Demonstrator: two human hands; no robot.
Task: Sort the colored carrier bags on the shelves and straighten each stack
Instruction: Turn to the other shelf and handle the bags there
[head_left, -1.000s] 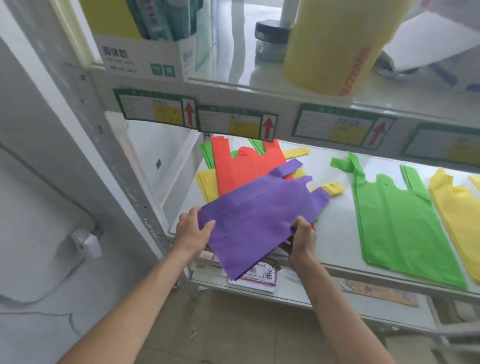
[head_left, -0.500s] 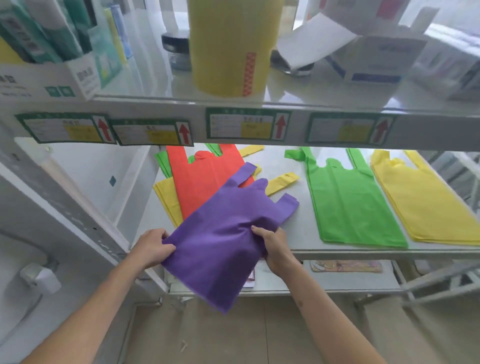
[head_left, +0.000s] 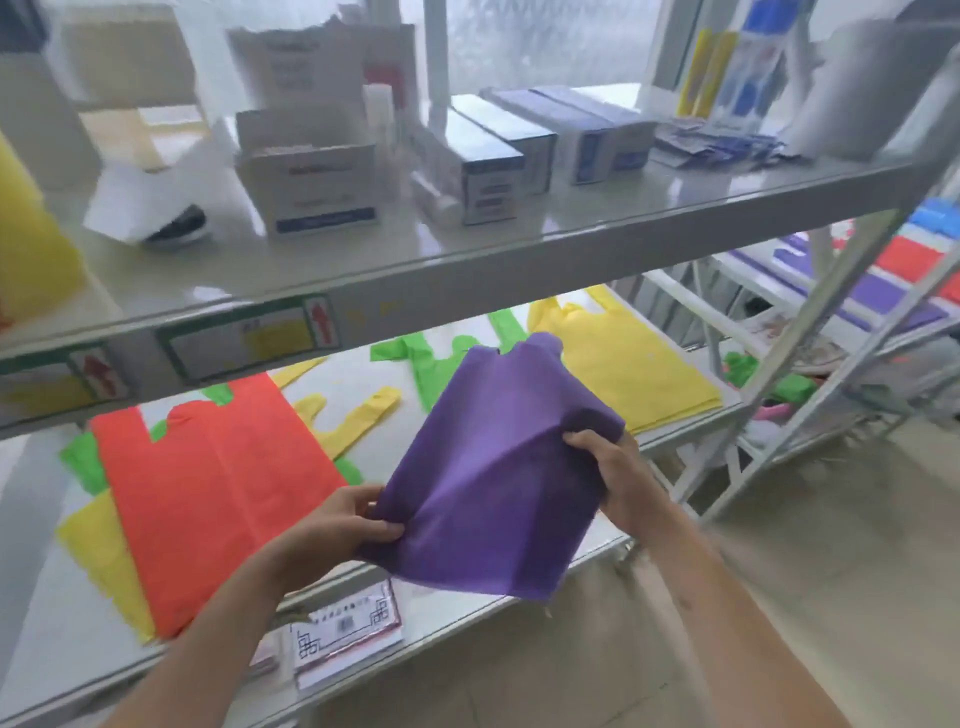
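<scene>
While the purple bag (head_left: 498, 467) is off the shelf, we carry it in both hands in front of the middle shelf (head_left: 597, 558). Our left hand (head_left: 332, 530) pinches its lower left edge between thumb and curled fingers, and our right hand (head_left: 618, 478) grips its right edge, fingers folded over the fabric. Two opposed grips keep the soft sheet spread, although a diagonal crease runs between them and the handles point away from us. Just beyond our left hand lies the mixed pile: an orange bag (head_left: 208, 493) on top, with yellow bags (head_left: 104, 551) and green bags (head_left: 83, 462) protruding crookedly beneath it, so that pile is, in our judgement, not yet sorted. Farther back and to the right, a green stack (head_left: 426, 364) and a yellow stack (head_left: 634, 369) lie flat side by side, each one colour. On the neighbouring rack to the far right we see purple sheets (head_left: 883, 299) beside red ones, a probable destination for this bag.
</scene>
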